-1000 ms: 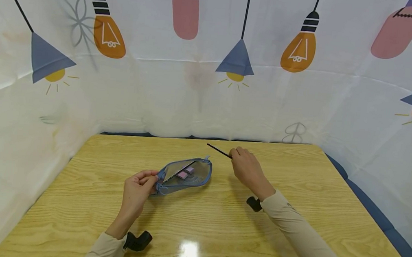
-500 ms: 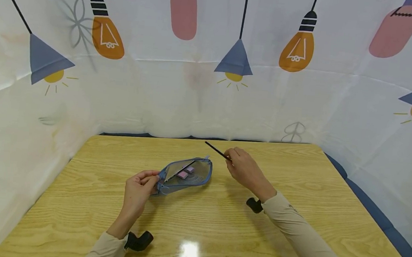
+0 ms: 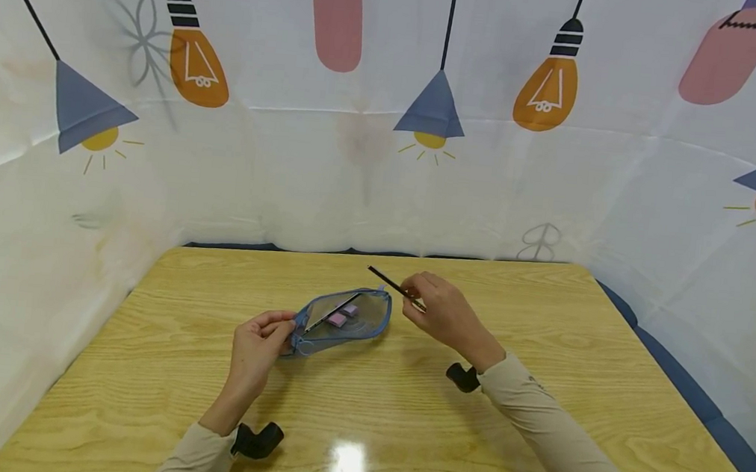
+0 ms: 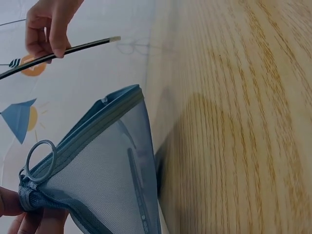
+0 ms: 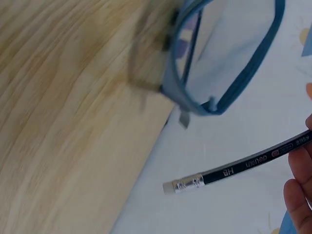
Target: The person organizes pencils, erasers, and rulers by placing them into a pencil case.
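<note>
My left hand (image 3: pixel 256 349) pinches the near-left corner of a blue mesh pencil case (image 3: pixel 314 347), beside the zipper's ring pull (image 4: pixel 41 162). The case is unzipped, its mouth spread wide. Inside lie a dark pencil (image 3: pixel 330 314) and two small erasers, one pink (image 3: pixel 337 320) and one lilac (image 3: pixel 349 310). My right hand (image 3: pixel 442 309) holds a second pencil (image 3: pixel 384 278), black with an HB mark, between thumb and fingers. This one hangs in the air just past the right end of the case, tilted. Its eraser end (image 5: pixel 183 185) sticks out from the fingers toward the table side.
The wooden table (image 3: pixel 364 400) carries the case and reaches back to a white curtain (image 3: pixel 355 189) printed with lamps and bulbs. Black wrist cameras (image 3: pixel 259 441) jut out below both wrists.
My right hand has moved slightly left toward the case. The pencil has slid through its fingers, and its rear end now shows below the thumb. My left hand and the case have shifted slightly right.
</note>
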The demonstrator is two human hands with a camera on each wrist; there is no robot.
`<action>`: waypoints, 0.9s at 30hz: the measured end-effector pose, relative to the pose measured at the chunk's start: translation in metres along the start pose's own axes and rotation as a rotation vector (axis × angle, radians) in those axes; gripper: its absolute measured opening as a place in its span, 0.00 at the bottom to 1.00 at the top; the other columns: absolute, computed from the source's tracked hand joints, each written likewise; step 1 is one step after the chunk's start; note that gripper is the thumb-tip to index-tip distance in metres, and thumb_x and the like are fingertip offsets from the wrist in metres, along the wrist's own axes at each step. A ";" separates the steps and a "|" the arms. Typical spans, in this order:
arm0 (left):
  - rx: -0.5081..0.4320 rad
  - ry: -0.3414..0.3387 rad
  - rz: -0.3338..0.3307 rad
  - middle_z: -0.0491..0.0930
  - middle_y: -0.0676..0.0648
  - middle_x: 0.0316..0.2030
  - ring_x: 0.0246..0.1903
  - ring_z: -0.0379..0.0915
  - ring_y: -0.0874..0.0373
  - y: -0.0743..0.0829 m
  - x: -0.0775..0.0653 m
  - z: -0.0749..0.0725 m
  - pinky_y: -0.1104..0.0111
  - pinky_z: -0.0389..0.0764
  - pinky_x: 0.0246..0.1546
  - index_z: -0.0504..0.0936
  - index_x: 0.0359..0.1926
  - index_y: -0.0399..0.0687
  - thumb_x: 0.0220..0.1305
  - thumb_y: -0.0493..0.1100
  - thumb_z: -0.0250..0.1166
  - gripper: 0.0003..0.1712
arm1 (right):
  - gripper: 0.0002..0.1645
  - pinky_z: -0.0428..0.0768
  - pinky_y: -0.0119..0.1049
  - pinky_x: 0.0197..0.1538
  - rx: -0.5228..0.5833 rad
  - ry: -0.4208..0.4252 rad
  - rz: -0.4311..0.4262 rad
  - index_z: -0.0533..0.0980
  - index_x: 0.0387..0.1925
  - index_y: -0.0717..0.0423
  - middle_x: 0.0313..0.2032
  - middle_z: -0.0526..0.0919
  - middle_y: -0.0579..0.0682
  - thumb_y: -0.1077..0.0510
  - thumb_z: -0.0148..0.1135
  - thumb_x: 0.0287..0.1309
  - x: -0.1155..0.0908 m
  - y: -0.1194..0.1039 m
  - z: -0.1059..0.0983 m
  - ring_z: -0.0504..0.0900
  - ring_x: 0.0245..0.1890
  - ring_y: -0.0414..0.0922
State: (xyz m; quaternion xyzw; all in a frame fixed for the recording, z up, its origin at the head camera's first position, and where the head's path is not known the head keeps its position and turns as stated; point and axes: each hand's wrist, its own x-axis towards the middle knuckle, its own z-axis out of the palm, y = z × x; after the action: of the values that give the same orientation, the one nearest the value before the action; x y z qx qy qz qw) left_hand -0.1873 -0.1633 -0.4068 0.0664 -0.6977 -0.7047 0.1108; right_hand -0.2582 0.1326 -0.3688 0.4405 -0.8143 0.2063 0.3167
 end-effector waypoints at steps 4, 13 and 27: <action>-0.007 -0.004 0.007 0.85 0.42 0.32 0.28 0.80 0.60 0.000 0.000 0.001 0.71 0.82 0.27 0.81 0.45 0.27 0.65 0.30 0.61 0.10 | 0.11 0.80 0.34 0.30 0.075 0.021 -0.010 0.77 0.38 0.61 0.33 0.80 0.51 0.70 0.66 0.51 0.004 -0.005 -0.001 0.80 0.30 0.43; -0.014 -0.006 0.004 0.85 0.42 0.32 0.29 0.81 0.60 -0.002 0.001 0.003 0.71 0.82 0.27 0.81 0.45 0.28 0.65 0.30 0.61 0.10 | 0.12 0.81 0.33 0.32 0.128 0.036 -0.061 0.77 0.38 0.61 0.33 0.81 0.51 0.70 0.68 0.50 0.011 -0.012 0.000 0.80 0.31 0.42; -0.051 0.003 0.011 0.85 0.46 0.29 0.28 0.81 0.61 -0.002 -0.001 0.005 0.70 0.82 0.26 0.81 0.44 0.27 0.64 0.29 0.61 0.09 | 0.14 0.81 0.31 0.34 0.130 0.036 -0.108 0.77 0.39 0.61 0.34 0.82 0.51 0.71 0.69 0.49 0.015 -0.022 0.003 0.81 0.33 0.42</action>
State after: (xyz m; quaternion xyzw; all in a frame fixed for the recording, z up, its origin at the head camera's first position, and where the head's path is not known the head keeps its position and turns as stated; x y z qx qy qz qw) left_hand -0.1879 -0.1585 -0.4089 0.0610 -0.6797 -0.7215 0.1173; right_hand -0.2468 0.1099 -0.3594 0.4997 -0.7683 0.2493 0.3129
